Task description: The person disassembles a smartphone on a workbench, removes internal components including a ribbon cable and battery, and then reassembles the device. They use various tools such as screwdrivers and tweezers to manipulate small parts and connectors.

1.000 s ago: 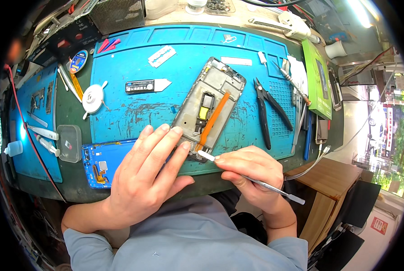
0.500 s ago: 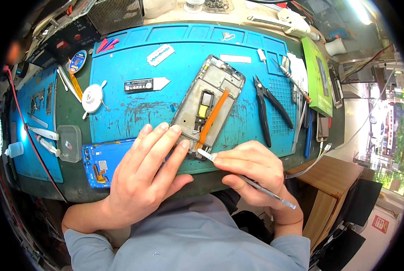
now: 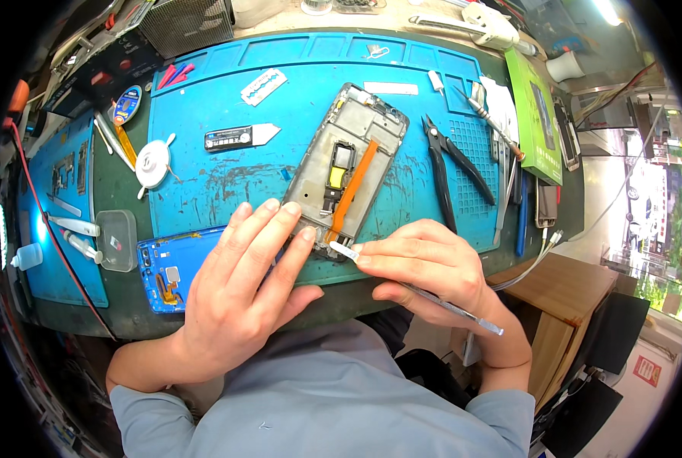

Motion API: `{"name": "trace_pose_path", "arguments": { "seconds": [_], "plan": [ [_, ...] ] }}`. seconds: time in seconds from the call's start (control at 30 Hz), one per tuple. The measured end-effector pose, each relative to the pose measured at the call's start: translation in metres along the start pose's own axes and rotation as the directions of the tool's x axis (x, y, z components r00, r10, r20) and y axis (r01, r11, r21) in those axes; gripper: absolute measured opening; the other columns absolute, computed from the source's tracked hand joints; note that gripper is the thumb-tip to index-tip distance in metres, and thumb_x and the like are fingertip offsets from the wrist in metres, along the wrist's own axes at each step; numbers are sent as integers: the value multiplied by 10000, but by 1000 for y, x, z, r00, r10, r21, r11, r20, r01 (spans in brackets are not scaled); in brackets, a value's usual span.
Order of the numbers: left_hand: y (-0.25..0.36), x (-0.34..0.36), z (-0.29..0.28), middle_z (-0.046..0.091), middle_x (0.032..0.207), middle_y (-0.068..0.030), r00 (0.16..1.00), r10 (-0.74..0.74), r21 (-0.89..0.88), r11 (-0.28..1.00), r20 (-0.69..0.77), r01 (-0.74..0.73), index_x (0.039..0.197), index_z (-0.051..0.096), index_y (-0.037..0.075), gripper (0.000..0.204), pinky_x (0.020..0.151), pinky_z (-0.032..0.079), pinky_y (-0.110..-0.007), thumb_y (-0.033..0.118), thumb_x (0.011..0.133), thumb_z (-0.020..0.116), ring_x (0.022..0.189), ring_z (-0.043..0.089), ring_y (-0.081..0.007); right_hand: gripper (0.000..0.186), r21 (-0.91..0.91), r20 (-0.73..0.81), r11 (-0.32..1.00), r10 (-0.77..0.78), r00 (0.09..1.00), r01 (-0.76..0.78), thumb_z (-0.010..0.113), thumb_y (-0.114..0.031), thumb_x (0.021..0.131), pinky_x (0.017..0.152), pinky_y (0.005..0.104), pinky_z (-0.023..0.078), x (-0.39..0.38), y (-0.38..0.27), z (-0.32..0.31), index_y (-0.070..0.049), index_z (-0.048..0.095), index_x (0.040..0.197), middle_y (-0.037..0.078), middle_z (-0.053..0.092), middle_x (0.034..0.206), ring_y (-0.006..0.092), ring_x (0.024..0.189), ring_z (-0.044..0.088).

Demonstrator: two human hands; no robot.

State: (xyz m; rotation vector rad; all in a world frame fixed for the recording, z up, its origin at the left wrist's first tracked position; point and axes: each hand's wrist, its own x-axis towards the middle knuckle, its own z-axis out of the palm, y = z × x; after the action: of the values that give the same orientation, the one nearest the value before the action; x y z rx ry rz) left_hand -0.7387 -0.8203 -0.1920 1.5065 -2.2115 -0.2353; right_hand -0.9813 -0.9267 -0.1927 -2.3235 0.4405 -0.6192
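My left hand (image 3: 243, 291) lies with fingers spread on the lower left corner of a gray phone frame (image 3: 315, 166), which is set at a slant on the blue mat (image 3: 207, 183). My right hand (image 3: 431, 271) grips a thin metal pry tool (image 3: 471, 320), its white flattened tip at the frame's bottom end, near the foot of an orange flex cable (image 3: 361, 172). A yellow-marked part (image 3: 338, 175) sits inside the frame. Partly behind my left hand lies a blue phone back (image 3: 156, 278) with small attached parts.
Black cutters (image 3: 451, 168), a screwdriver (image 3: 509, 145) and a green box (image 3: 532, 114) are at right. A razor blade (image 3: 263, 85), blade pack (image 3: 234, 137), white spool (image 3: 152, 164) and plastic case (image 3: 117, 240) lie left and behind. A second mat (image 3: 62, 259) holds circuit boards.
The phone frame and both hands appear slightly higher in view, as does much of the bench. The tool's tip stays at the frame's bottom end, its handle a little shifted.
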Motion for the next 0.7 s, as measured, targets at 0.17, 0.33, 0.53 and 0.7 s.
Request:
{"name": "trace_pose_path", "arguments": {
  "seconds": [0.17, 0.33, 0.53, 0.7],
  "plan": [
    [0, 0, 0, 568, 1345, -228, 1000, 3, 7, 1000, 7, -3, 1210, 658, -61, 529, 1037, 491, -540, 257, 801, 764, 1235, 571, -397, 358, -45, 72, 995, -90, 993, 94, 816, -157, 763, 747, 349, 536, 6, 6, -9, -32, 722, 1085, 84, 721, 1097, 233, 894, 672],
    [0, 1, 0, 571, 1343, -227, 1000, 4, 17, 1000, 5, -5, 1207, 661, -61, 522, 1037, 492, -537, 262, 809, 760, 1235, 572, -395, 357, -122, 85, 970, -200, 976, 210, 804, -160, 768, 754, 355, 538, 4, 11, -7, -15, 713, 1081, 99, 703, 1105, 238, 905, 672],
    [0, 0, 0, 572, 1342, -225, 1000, 6, 24, 1000, 8, -6, 1200, 666, -61, 515, 1034, 493, -536, 261, 810, 761, 1233, 573, -395, 349, -188, 98, 952, -226, 969, 240, 759, -173, 786, 801, 356, 546, 1, 7, -4, 8, 710, 1081, 113, 687, 1133, 232, 965, 666],
    [1, 0, 1, 575, 1337, -222, 1000, 7, 35, 999, 2, -7, 1199, 667, -62, 521, 1032, 495, -535, 266, 807, 768, 1230, 576, -393, 339, -345, 103, 886, -292, 951, 309, 730, -158, 786, 818, 355, 550, -4, 6, 3, 15, 713, 1077, 126, 679, 1134, 222, 963, 658]
  ]
}}
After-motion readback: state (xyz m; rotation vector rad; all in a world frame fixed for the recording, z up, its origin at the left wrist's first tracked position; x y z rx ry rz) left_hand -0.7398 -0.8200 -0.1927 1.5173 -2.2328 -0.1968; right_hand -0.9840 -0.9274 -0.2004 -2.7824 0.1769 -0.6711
